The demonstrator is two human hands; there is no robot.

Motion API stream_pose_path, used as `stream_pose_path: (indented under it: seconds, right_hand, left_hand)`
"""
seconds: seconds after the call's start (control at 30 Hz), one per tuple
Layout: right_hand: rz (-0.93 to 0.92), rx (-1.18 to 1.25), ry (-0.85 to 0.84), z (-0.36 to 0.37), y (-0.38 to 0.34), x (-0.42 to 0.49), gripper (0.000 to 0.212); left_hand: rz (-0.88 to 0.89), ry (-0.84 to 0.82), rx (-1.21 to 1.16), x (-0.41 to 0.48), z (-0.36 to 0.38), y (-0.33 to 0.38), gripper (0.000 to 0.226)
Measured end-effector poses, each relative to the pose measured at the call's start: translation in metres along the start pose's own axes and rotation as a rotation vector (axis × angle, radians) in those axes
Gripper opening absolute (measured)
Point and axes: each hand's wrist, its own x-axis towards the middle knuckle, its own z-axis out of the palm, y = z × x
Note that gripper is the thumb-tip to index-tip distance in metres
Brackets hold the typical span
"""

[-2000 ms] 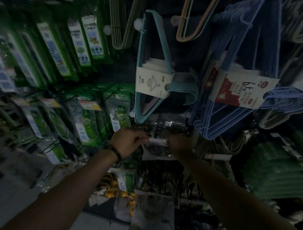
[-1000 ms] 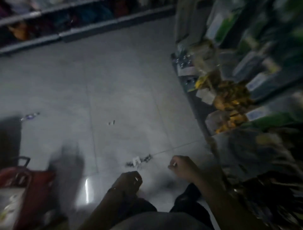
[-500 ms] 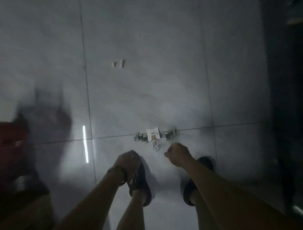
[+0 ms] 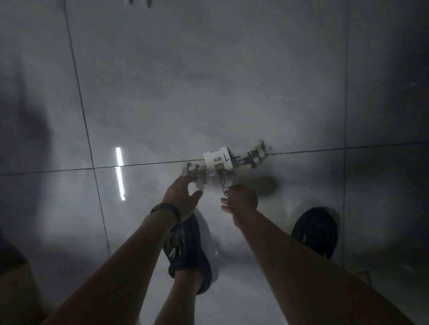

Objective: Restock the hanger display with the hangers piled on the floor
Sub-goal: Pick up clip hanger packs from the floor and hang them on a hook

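A bundle of clip hangers (image 4: 251, 158) lies on the grey tiled floor (image 4: 209, 81), wrapped in a white paper label (image 4: 218, 160), with its metal hooks (image 4: 223, 184) pointing toward me. My left hand (image 4: 183, 197), with a dark band at the wrist, is spread, and its fingertips reach the clips at the bundle's left end. My right hand (image 4: 241, 200) is at the hooks with its fingers curled beside them and its thumb held apart. The dim light hides whether it grips the hooks.
My two feet in dark shoes (image 4: 185, 250) (image 4: 315, 232) stand just behind the bundle. A bright strip of reflected light (image 4: 120, 172) lies on the floor to the left. Two small bits (image 4: 139, 1) lie at the top edge.
I turned from the hanger display down to the floor. Both hands dropped from closed fists toward the bundle; the left one spread and reached its left end, the right one came to the hooks.
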Motion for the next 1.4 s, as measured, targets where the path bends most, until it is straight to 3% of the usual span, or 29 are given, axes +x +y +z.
stream_pose_path:
  seconds: [0.1, 0.2, 0.3, 0.43, 0.6, 0.73, 0.93, 1.07, 1.2, 1.3, 1.4]
  right_hand:
    - [-0.327, -0.207, 0.11, -0.037, -0.009, -0.027, 0.019]
    - [-0.597, -0.298, 0.132, -0.095, -0.049, -0.102, 0.013]
    - [-0.753, -0.321, 0.136, -0.165, -0.101, -0.19, 0.009]
    - [-0.936, -0.363, 0.191, -0.271, -0.178, -0.334, 0.011]
    - [-1.126, -0.406, 0.335, -0.402, -0.243, -0.531, 0.019]
    - [-1.2, -0.413, 0.472, -0.487, -0.256, -0.65, 0.037]
    - [-1.063, -0.445, 0.656, -0.583, -0.222, -0.745, 0.049]
    - [-0.935, -0.398, 0.86, -0.626, -0.174, -0.772, 0.04]
    - [-0.833, -0.346, 1.066, -0.643, -0.135, -0.796, 0.054]
    - [-0.793, -0.243, 1.115, -0.659, -0.106, -0.812, 0.048]
    - [-0.711, -0.261, 1.142, -0.682, -0.081, -0.819, 0.053]
  left_hand:
    - [-0.069, 0.05, 0.0, -0.033, -0.027, 0.014, 0.045]
    - [0.049, 0.091, -0.019, -0.086, -0.059, 0.072, 0.062]
    - [0.267, 0.286, 0.0, -0.147, -0.097, 0.163, 0.071]
    - [0.758, 0.486, 0.193, -0.25, -0.173, 0.31, 0.05]
    - [1.059, 0.436, 0.632, -0.387, -0.256, 0.476, 0.062]
    - [1.13, 0.312, 0.644, -0.481, -0.284, 0.57, 0.033]
    - [1.21, 0.114, 0.586, -0.571, -0.271, 0.665, 0.034]
    - [1.314, -0.061, 0.456, -0.608, -0.262, 0.716, 0.044]
    - [1.491, -0.131, 0.537, -0.64, -0.241, 0.757, 0.058]
    - [1.602, -0.147, 0.602, -0.664, -0.214, 0.785, 0.066]
    - [1.699, -0.18, 0.647, -0.684, -0.181, 0.81, 0.059]
